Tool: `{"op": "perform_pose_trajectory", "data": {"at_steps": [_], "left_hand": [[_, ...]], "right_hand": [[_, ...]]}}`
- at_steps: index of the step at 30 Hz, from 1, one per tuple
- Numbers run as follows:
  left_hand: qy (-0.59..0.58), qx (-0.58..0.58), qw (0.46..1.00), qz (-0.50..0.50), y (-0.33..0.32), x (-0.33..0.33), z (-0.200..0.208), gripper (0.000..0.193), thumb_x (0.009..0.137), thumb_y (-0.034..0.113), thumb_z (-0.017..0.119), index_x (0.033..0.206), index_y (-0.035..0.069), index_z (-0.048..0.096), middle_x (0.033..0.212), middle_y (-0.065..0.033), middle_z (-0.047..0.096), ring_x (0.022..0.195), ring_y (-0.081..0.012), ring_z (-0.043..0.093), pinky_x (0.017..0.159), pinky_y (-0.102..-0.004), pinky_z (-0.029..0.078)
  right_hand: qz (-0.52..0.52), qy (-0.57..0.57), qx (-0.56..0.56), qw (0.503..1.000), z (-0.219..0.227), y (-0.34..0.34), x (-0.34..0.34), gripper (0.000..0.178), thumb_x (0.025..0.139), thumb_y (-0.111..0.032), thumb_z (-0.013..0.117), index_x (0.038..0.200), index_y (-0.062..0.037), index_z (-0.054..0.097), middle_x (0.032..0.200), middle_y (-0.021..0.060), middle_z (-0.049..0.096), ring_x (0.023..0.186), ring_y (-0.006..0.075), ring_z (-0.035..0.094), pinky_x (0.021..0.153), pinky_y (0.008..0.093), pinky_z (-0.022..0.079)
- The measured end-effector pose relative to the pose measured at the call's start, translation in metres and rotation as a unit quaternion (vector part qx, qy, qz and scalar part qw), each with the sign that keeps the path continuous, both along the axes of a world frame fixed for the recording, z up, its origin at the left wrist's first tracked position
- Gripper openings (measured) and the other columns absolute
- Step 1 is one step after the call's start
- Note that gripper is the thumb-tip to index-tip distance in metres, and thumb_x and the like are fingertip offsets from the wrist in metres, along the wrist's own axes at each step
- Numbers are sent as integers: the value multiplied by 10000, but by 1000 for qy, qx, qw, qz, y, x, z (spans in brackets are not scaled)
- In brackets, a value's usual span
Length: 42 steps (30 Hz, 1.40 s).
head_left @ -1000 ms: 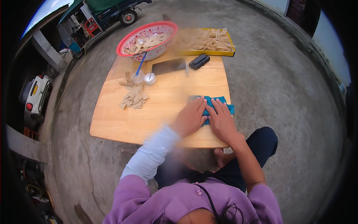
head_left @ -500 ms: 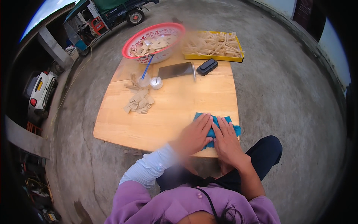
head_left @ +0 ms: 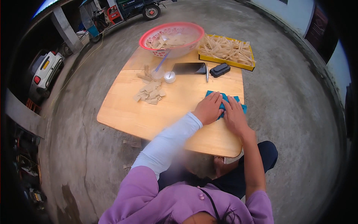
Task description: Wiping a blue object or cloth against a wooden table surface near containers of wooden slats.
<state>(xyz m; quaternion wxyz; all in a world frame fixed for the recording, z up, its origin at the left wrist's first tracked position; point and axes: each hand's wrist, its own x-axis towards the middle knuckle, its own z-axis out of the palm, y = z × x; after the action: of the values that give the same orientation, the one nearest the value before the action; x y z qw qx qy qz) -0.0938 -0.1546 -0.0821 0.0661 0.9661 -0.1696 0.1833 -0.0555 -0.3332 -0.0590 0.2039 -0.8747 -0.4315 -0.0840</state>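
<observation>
My left hand [head_left: 209, 109], its forearm in a pale blue sleeve, lies flat with fingers stretched over a folded teal cloth [head_left: 222, 106]. Beside it, my right hand [head_left: 235, 117] presses on the same cloth, fingers out straight and the two hands nearly touching. The cloth rests on the right side of the wooden table [head_left: 179, 100]; whether anything is rolled under or inside it is hidden by my hands. Off to the left sits a loose pile of small tan card pieces [head_left: 150, 92].
A red-rimmed basin [head_left: 143, 40] of tan pieces and a yellow tray [head_left: 227, 63] of thin rolled sticks stand at the far edge. Between them and me are a phone [head_left: 189, 68], a pen [head_left: 207, 73], a black case [head_left: 220, 70], a small white tub [head_left: 169, 77] and a blue stick [head_left: 161, 63].
Both hands have slid forward over the table, away from my body, taking the teal cloth with them. The whole view has also shifted a little.
</observation>
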Motion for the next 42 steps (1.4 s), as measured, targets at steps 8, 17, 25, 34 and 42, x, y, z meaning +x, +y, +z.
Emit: {"op": "perform_pose_trajectory", "data": {"at_steps": [8, 17, 25, 34, 42], "left_hand": [[63, -93, 994, 1, -20, -129, 41, 649, 833, 237, 671, 1353, -60, 421, 1408, -238, 428, 1325, -374, 399, 1111, -418, 324], [57, -65, 996, -10, -11, -132, 46, 641, 850, 246, 646, 1354, -72, 411, 1400, -252, 427, 1329, -383, 393, 1104, -417, 337], [45, -116, 992, 19, 17, -38, 30, 545, 875, 218, 605, 1306, -73, 442, 1361, -238, 456, 1293, -371, 419, 1083, -400, 354], [44, -102, 994, 5, 15, -61, 19, 547, 872, 219, 618, 1323, -45, 454, 1378, -208, 462, 1294, -346, 431, 1069, -396, 371], [136, -113, 983, -47, -6, -152, 66, 491, 914, 210, 575, 1327, -29, 458, 1367, -232, 462, 1300, -375, 416, 1088, -408, 345]], "right_hand": [[39, 30, -5, 999, 23, -21, -112, 519, 851, -63, 549, 1358, -33, 440, 1429, 230, 386, 1340, 404, 354, 1118, 528, 262], [96, 64, -4, 993, 26, -17, -98, 519, 846, -41, 553, 1351, -10, 439, 1431, 245, 380, 1345, 424, 343, 1122, 536, 258], [66, 19, -2, 998, 7, 19, -9, 471, 909, -92, 531, 1364, -27, 433, 1428, 217, 396, 1345, 379, 355, 1130, 501, 262], [39, 16, 17, 999, -1, 8, -43, 476, 897, -120, 545, 1357, -49, 445, 1426, 219, 398, 1349, 389, 349, 1121, 520, 264], [86, 48, 18, 995, 20, -32, -123, 490, 870, -105, 577, 1341, -36, 463, 1415, 221, 405, 1336, 395, 369, 1113, 511, 283]]}}
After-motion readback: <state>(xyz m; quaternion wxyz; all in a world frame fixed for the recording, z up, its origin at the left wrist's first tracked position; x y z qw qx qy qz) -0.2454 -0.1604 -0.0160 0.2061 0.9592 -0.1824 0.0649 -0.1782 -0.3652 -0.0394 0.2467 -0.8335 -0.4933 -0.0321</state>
